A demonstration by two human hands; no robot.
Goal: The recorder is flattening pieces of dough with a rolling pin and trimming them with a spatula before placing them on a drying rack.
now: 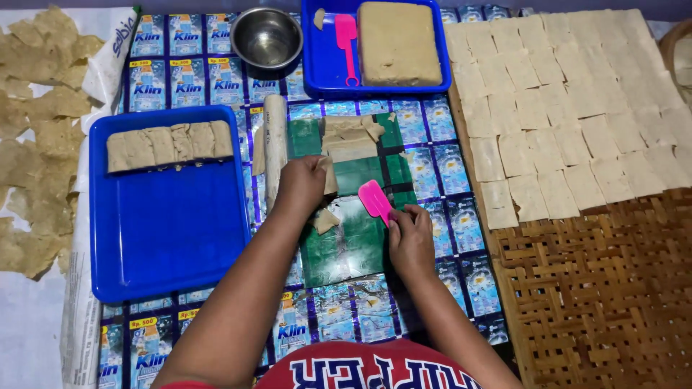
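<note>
left hand (303, 186): pinching a thin dough sheet (329, 176) on the green mat (353, 238) | right hand (409, 234): gripping pink scraper (375, 201) just right | risk: sheet may tear if peeled faster than scraper frees it; loose scrap (325, 220) may stick

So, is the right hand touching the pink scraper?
Touching. The head view shows the right hand with its fingers closed around the lower end of the pink scraper, above the green sheet.
</note>
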